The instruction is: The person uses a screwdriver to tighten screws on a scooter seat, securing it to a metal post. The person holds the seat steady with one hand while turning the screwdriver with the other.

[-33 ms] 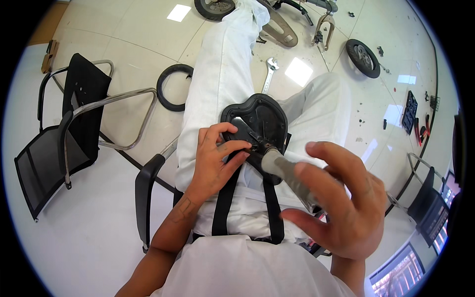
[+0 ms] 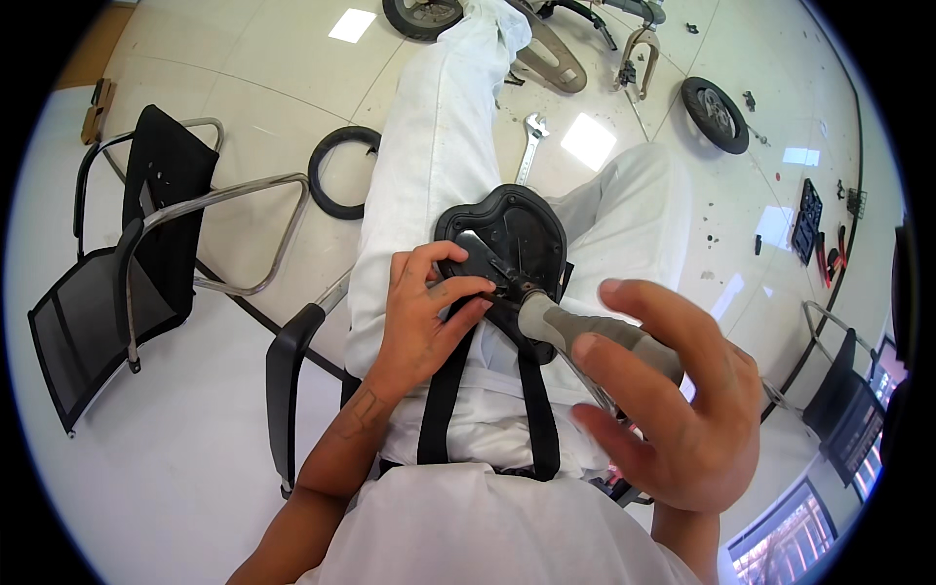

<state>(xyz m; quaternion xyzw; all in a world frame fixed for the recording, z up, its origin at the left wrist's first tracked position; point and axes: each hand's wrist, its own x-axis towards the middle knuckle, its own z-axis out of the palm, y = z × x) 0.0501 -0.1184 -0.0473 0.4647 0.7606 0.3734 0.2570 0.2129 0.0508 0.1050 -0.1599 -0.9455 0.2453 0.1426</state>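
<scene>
Black plastic part (image 2: pixel 536 226) sat over white trousers (image 2: pixel 414 185); left hand (image 2: pixel 417 317) touched it, fingers' grasp unclear. Right hand (image 2: pixel 694 414), fingers spread open, partly hid grey-handled tool (image 2: pixel 564 328).

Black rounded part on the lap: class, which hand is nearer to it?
Left. The left hand touches the black part; the right hand is farther off, lower right, by the grey handle.

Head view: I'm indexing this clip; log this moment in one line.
left hand: touching black part; right hand: open around grey handle, contact unclear; wrench: on floor
</scene>
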